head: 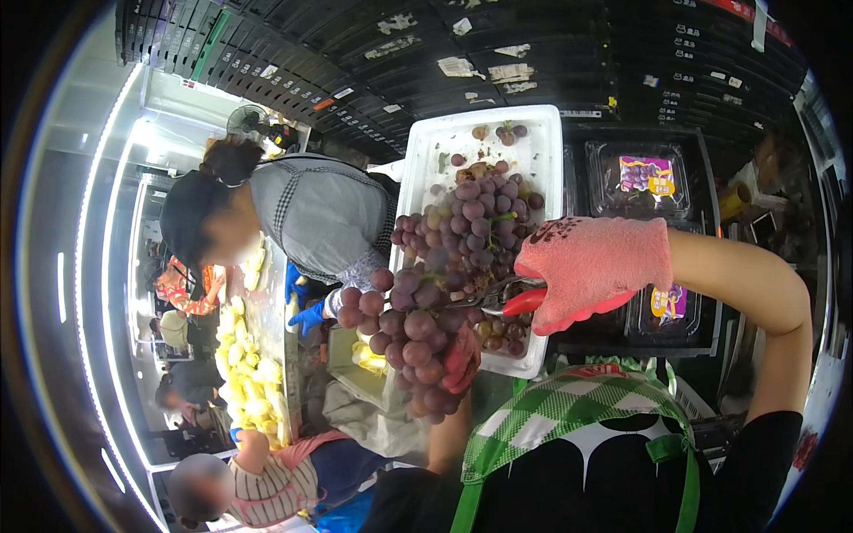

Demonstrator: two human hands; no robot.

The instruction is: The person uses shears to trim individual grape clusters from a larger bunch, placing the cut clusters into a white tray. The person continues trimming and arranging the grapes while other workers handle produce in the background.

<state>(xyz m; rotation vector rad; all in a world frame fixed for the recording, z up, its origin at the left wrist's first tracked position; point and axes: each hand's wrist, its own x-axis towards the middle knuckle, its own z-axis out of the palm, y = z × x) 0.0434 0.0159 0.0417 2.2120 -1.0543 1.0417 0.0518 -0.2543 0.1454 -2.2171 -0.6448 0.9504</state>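
Note:
My right hand, in a pink knit glove, grips red-handled scissors. Their metal blades reach left to a bunch of purple-red grapes. My left hand holds this bunch up from below; most of that gloved hand is hidden by the fruit. Behind the held bunch, a white foam box contains more bunches of grapes, some with green stems. A few loose grapes and bits of debris lie at its far end.
Right of the foam box, a black crate holds clear plastic clamshells with printed labels. Stacked black crates wall the far side. To the left, a co-worker with blue gloves stands by a table of pale yellow produce. Another person is nearer.

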